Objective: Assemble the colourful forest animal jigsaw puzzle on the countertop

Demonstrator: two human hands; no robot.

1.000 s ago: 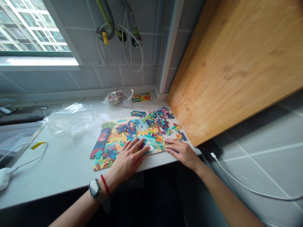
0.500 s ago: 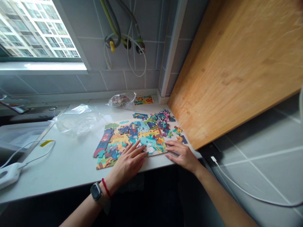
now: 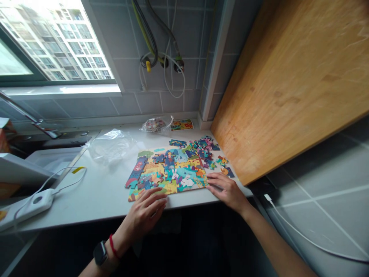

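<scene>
A colourful jigsaw puzzle (image 3: 173, 171) with animals on it lies on the white counter, some loose pieces resting on top of its picture. At its front left edge is my left hand (image 3: 147, 209), fingers stretched forward and the tips by the border; a watch and a red band circle that wrist. My right hand (image 3: 226, 190) rests at the puzzle's right edge, fingers extended and touching or nearly touching it. Neither hand shows a piece in its fingers. Beyond the right edge lies a heap of loose puzzle pieces (image 3: 203, 148), with a few more pieces (image 3: 227, 171) nearer me.
An empty-looking clear plastic bag (image 3: 111, 146) and a bag of pieces (image 3: 154, 125) lie behind, beside a small picture card (image 3: 182, 124). A wooden board (image 3: 288, 84) leans at the right. On the left are a power strip (image 3: 37, 202) and a faucet (image 3: 43, 127).
My left hand has drawn back toward me from the puzzle's middle to its front edge, uncovering the white rabbits. My right hand stays at the right edge. The view has shifted left.
</scene>
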